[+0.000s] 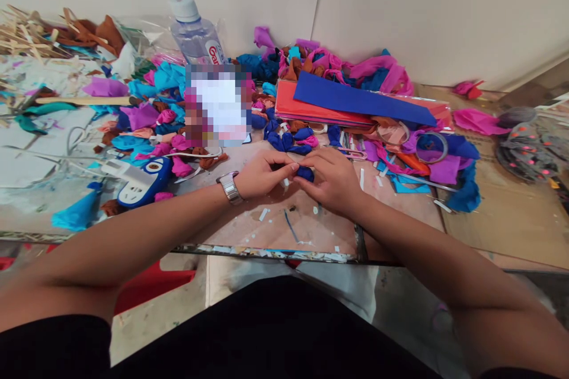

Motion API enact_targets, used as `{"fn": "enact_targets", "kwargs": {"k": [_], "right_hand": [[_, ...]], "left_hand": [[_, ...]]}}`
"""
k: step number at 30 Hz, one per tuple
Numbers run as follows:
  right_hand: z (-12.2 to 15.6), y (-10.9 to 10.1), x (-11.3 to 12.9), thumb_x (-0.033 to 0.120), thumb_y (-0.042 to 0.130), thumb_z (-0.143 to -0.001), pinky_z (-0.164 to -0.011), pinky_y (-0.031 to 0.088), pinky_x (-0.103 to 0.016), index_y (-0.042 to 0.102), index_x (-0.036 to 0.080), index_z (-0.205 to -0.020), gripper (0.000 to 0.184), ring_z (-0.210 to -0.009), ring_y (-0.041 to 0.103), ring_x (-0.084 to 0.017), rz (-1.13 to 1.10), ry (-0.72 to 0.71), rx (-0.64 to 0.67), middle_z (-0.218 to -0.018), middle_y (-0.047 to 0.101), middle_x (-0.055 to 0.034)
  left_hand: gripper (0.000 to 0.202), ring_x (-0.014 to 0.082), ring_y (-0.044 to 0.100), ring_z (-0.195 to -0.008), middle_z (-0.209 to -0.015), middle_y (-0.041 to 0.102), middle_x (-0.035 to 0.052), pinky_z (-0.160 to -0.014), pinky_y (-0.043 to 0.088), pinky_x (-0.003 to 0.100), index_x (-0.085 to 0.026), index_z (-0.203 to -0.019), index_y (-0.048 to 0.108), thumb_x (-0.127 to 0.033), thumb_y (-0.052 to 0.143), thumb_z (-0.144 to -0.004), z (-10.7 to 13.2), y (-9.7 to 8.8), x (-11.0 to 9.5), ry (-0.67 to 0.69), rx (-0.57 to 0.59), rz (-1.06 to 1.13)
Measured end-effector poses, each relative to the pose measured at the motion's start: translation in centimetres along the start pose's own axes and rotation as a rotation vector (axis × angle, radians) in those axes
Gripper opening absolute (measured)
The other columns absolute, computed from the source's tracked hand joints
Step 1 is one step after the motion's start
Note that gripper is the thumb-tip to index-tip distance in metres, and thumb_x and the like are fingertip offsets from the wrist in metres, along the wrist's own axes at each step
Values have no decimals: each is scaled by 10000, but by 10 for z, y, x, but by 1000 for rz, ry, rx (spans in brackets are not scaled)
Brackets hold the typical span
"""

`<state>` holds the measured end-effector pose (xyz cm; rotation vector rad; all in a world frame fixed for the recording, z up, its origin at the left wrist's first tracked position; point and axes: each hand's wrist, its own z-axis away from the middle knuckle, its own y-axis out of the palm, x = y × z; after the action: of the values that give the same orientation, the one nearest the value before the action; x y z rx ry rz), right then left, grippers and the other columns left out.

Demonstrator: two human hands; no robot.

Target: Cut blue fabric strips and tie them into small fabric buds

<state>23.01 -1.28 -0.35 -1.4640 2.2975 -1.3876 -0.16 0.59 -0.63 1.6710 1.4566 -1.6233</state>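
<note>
Both hands closed together on a dark blue paper twist [305, 173], near the front edge of the surface [275, 231].
My left hand [262, 173] and right hand [331, 180] meet fingertip to fingertip and pinch the twist from either side. It sits just in front of the heap of blue and pink twists [288, 139]. I judge I am partway through shaping this piece, squeezing or twisting it tight. The next move would need one hand to hold firm while the other turns, keeping the paper off the loose scraps below. Red and blue sheets [355, 100] lie toward the far edge, with tape rolls [431, 147] to their right.
</note>
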Motion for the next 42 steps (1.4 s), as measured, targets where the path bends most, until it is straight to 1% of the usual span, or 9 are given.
{"fn": "enact_targets", "kwargs": {"k": [6, 11, 15, 18, 21, 26, 31, 38, 42], "right_hand": [[0, -2, 4, 337, 731, -1004, -958, 533, -512, 786, 280, -1115, 137, -1057, 710, -310, 81, 17, 26, -1133, 808, -83], [-1, -6, 5, 282, 728, -988, -934, 514, -514, 819, 307, -1110, 155, -1027, 685, -297, 83, 9, 16, -1132, 807, -63], [-2, -7, 3, 265, 723, -987, -966, 506, -534, 828, 312, -1114, 171, -1057, 666, -306, 90, 2, 8, -1156, 804, -65], [-1, -6, 1, 266, 715, -997, -992, 513, -542, 820, 299, -1156, 194, -1097, 665, -318, 86, -19, -1, -1175, 801, -76], [-1, -4, 0, 286, 706, -1006, -1000, 527, -540, 783, 280, -1258, 264, -1114, 680, -322, 49, -6, 2, -1201, 795, -90], [0, -1, -1, 373, 757, -997, -1019, 553, -525, 705, 279, -1341, 361, -1140, 724, -319, -69, 46, 24, -1258, 797, -96], [0, 1, -2, 382, 766, -992, -1030, 584, -484, 702, 263, -1286, 323, -1144, 751, -293, -179, 96, -28, -1260, 805, -99], [1, 2, -2, 303, 765, -968, -1025, 596, -454, 727, 267, -1230, 268, -1112, 773, -269, -265, 155, -42, -1210, 822, -68], [1, 3, -1, 343, 799, -952, -973, 604, -418, 751, 253, -1227, 293, -1064, 777, -251, -317, 210, -53, -1197, 829, -59]], "left_hand": [[467, 155, 696, -698, -768, 796, 71, -675, 541, 254, -161, -835, 833, -565, 682, -1014, -1, -1, -2, -16, 11, 6], [502, 156, 716, -718, -796, 817, 81, -705, 549, 255, -151, -831, 822, -590, 669, -1020, -1, -2, -4, -40, 34, 23], [495, 146, 704, -700, -794, 816, 79, -693, 541, 248, -145, -824, 810, -591, 691, -1004, -1, -1, -4, -64, 17, 47], [437, 149, 712, -711, -816, 823, 80, -705, 546, 250, -144, -840, 809, -545, 716, -985, -1, -1, -3, -78, 12, 60], [351, 147, 709, -710, -804, 820, 71, -706, 546, 248, -148, -825, 804, -461, 729, -964, -1, -1, -3, -79, -10, 56], [275, 123, 655, -638, -732, 785, 44, -635, 513, 230, -157, -769, 793, -369, 713, -924, -3, -1, -3, -83, -40, 48], [312, 135, 665, -667, -762, 790, 59, -640, 522, 234, -157, -799, 800, -424, 711, -934, -4, -3, 0, -91, -53, 32], [378, 163, 731, -725, -830, 820, 83, -687, 574, 254, -146, -915, 805, -520, 757, -946, -2, 1, -1, -98, -44, 104], [381, 150, 721, -718, -832, 822, 78, -684, 564, 244, -147, -877, 799, -522, 782, -943, -1, 2, -2, -81, -58, 82]]}}
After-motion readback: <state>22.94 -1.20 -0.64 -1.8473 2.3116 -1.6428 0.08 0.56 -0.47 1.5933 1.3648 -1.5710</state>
